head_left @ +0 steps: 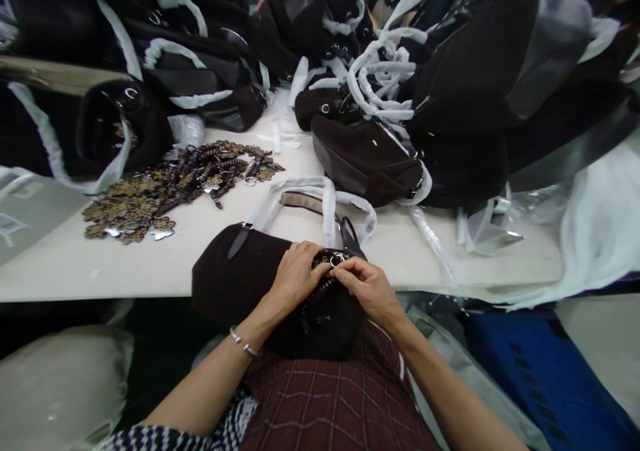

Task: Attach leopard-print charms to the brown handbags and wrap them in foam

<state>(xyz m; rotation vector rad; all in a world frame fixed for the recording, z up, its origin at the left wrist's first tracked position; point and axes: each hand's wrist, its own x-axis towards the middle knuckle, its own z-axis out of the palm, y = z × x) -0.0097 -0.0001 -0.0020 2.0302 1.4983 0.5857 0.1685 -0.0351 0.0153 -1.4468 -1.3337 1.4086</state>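
Observation:
A dark brown handbag (pixel 235 277) lies over the table's front edge and onto my lap, its white-wrapped strap (pixel 327 204) looping up behind it. My left hand (pixel 295 277) rests curled on the bag and pinches a beaded charm (pixel 320 294) at a metal ring (pixel 336 259) on the bag. Facing it, my right hand (pixel 365 284) has its fingertips pinched together at that same ring. A bracelet (pixel 243 344) circles my left wrist.
A heap of several matching charms and key rings (pixel 165 194) lies on the white table (pixel 75 264) at left. Dark bags with wrapped straps (pixel 370 151) pile across the back and right. Clear plastic bags (pixel 590 217) hang at right; a blue bin (pixel 550 371) stands below.

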